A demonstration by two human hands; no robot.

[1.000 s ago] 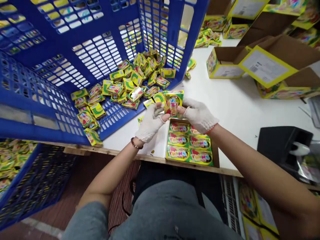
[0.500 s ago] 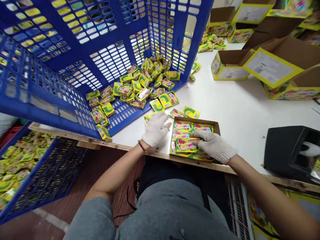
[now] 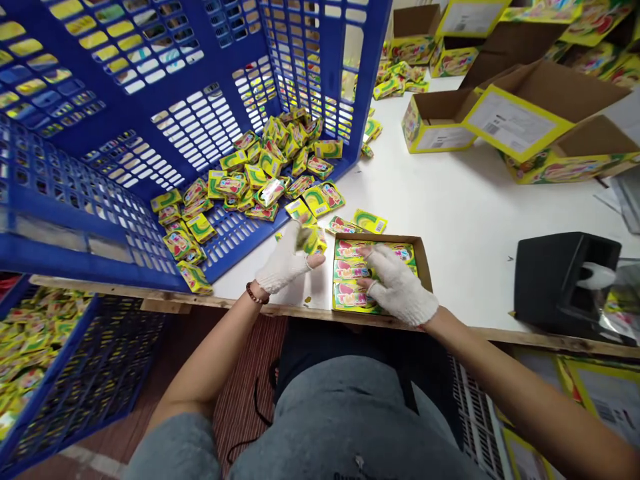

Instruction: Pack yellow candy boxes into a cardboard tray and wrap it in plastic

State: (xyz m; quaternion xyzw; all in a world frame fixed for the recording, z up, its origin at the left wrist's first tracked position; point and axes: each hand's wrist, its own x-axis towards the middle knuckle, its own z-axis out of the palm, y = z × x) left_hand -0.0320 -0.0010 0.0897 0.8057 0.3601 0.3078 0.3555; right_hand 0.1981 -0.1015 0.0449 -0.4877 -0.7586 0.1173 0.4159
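Observation:
My left hand (image 3: pixel 286 262), in a white glove with bare fingertips, is over the table beside the blue crate's edge. Its thumb stands apart from the fingers, with a small yellow candy box (image 3: pixel 314 240) between them; I see no firm grip on it. My right hand (image 3: pixel 397 280), gloved the same way, rests over an open carton (image 3: pixel 425 267) with fingers spread on the candy boxes inside. Rows of these small boxes (image 3: pixel 350 293) lie printed side up in the carton. Just behind it, two more boxes lie on the table, including a yellow one (image 3: pixel 370 221).
A large blue crate (image 3: pixel 235 250) lies on its side at the left, with a heap of candy boxes (image 3: pixel 270 163) in it. Open cartons (image 3: pixel 440 137) stand at the back right. A black tape dispenser (image 3: pixel 555 283) sits at the right. Another filled crate (image 3: pixel 110 360) is below left.
My left hand has moved left, its thumb opening away from the fingers, and the small box beside it shows more. My right hand has shifted slightly over the carton; the front row now shows clearly.

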